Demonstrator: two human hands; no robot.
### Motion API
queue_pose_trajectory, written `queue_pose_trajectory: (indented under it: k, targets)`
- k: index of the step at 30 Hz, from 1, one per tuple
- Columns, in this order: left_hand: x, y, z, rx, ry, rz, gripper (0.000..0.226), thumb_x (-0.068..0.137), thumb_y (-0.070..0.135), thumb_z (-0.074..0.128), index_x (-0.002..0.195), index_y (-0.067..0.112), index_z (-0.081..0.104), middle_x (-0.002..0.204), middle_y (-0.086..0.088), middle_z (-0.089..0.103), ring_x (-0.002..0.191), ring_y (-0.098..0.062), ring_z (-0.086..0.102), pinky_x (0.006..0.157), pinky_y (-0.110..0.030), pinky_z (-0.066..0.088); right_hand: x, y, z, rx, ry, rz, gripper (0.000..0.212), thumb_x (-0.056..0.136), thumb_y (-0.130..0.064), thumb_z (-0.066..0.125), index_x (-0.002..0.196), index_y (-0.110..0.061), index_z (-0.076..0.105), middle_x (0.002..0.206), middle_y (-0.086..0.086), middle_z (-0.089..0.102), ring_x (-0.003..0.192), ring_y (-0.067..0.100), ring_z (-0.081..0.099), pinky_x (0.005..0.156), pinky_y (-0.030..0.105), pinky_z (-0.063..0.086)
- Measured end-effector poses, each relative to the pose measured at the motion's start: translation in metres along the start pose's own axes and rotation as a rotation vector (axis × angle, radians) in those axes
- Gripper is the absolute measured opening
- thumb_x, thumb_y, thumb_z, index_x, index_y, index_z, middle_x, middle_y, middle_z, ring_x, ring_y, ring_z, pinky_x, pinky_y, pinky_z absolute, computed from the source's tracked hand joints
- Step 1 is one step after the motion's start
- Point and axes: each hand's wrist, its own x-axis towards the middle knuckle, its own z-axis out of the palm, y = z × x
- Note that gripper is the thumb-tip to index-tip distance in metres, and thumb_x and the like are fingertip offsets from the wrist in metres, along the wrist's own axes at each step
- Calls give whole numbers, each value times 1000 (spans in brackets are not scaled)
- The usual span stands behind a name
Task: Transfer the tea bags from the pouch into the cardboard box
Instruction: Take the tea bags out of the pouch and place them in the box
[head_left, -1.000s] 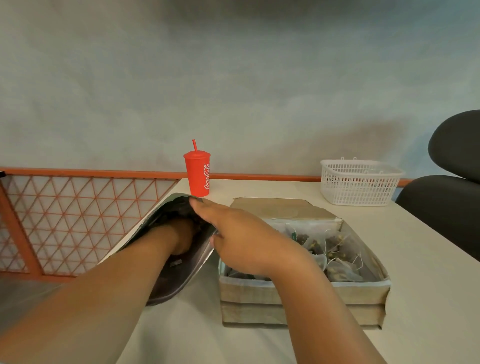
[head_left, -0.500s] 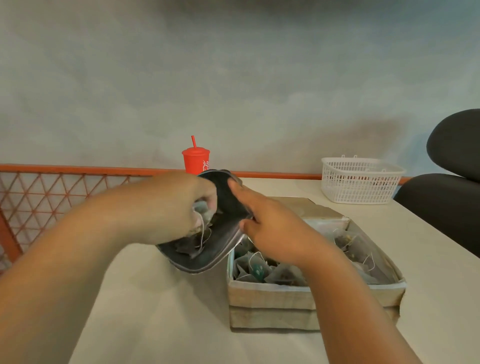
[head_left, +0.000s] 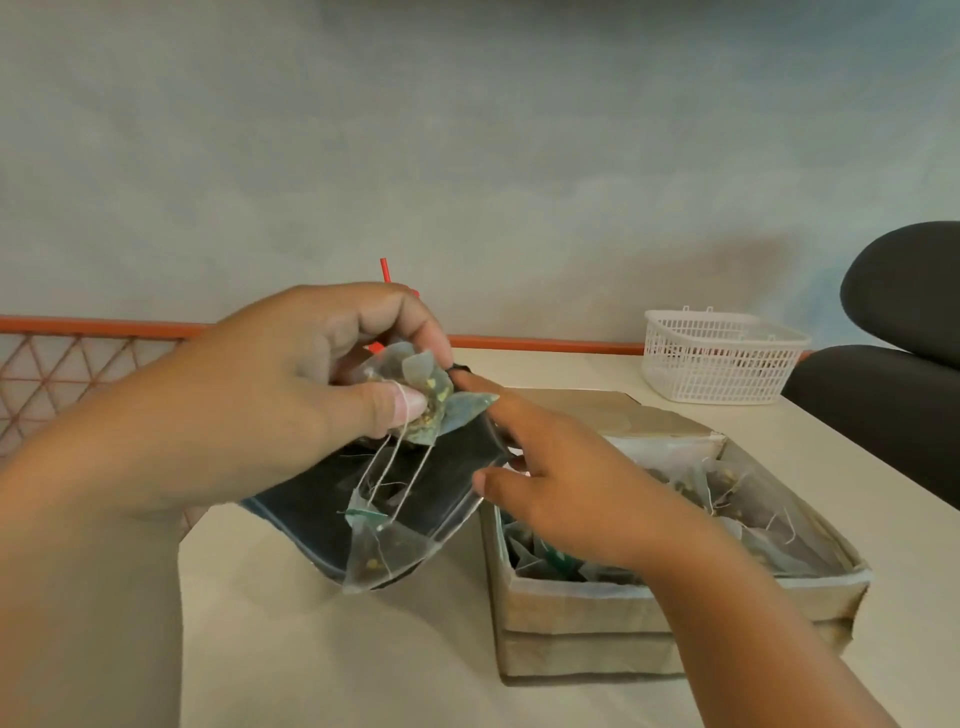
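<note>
My left hand (head_left: 291, 395) is raised above the dark pouch (head_left: 332, 504) and pinches a small clump of mesh tea bags (head_left: 421, 395) between thumb and fingers. One more tea bag (head_left: 384, 551) dangles below on its strings over the pouch's mouth. My right hand (head_left: 566, 483) holds the pouch's rim, index finger along the top edge and thumb under it. The open cardboard box (head_left: 597, 618) sits just right of the pouch with several tea bags (head_left: 717, 493) lying inside.
A white plastic basket (head_left: 722, 358) stands at the back right of the table. A red cup with a straw (head_left: 385, 270) is mostly hidden behind my left hand. A black chair (head_left: 893, 374) is at the far right. An orange lattice rail (head_left: 78, 374) borders the left.
My left hand has come out of the pouch and risen, drawing up a clump of tea bags with one dangling. My right hand keeps hold of the pouch's rim.
</note>
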Motion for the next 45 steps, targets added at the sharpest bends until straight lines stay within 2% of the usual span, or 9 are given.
queue_pose_trajectory:
  k: [7,15,24,28,31,36,39,42,45]
  targets:
    - [-2,-7,-2,-33,44,41,23,61,42,62,83,38,66,79,1,69,73,-29,65,64,-57,54,0,-5,5,5,-13,-35,49,88,-19,58,130,-37,40,126,-15,55,110,4,52,94,29,45]
    - [-8,-7,-11,-127,48,31,19,67,21,64,80,35,65,82,4,68,72,-9,62,64,-33,51,2,-9,26,-128,-69,-63,62,86,-17,58,140,-36,34,139,-15,43,121,1,42,100,18,34]
    - [-10,-1,-12,-178,22,16,17,68,19,60,80,31,65,75,9,63,65,-1,55,60,-18,51,-5,-4,34,-298,-225,3,51,85,-22,56,134,-32,46,147,-11,33,132,8,33,106,25,28]
    - [-11,0,-11,-160,21,22,17,69,21,60,81,32,65,75,11,63,66,0,56,63,-20,52,-5,-6,27,-216,-243,-13,32,81,-12,59,111,-18,64,120,-6,58,109,10,51,92,29,42]
    - [-12,-1,-12,-164,39,26,18,69,20,60,80,34,65,75,12,62,67,-2,56,64,-20,51,-5,-6,20,108,-175,100,42,79,-1,53,113,-23,62,108,-14,60,101,8,58,79,17,46]
    - [-12,-1,-11,-213,67,45,19,70,18,61,79,34,64,73,12,62,65,-1,55,61,-13,49,-6,-12,18,573,-146,79,42,71,-20,56,111,-34,57,108,-5,65,98,4,61,87,20,48]
    - [-8,-1,-7,-213,67,40,17,71,17,60,81,31,64,76,9,63,67,-5,57,63,-16,49,-5,-18,24,583,-126,57,26,83,-15,64,107,-26,60,92,-1,68,88,2,62,86,18,48]
    - [-5,-4,-2,-240,96,21,16,70,17,59,81,27,63,72,11,61,64,-4,55,61,-15,49,-6,-17,19,437,-51,56,16,91,-10,55,99,-11,68,68,-12,67,76,-2,61,90,24,46]
    - [-1,-5,3,-281,140,30,18,71,11,64,81,25,63,69,13,59,59,-2,53,58,-14,49,-13,-15,-1,452,13,58,16,91,-12,53,88,-13,69,59,-9,62,69,13,59,83,31,46]
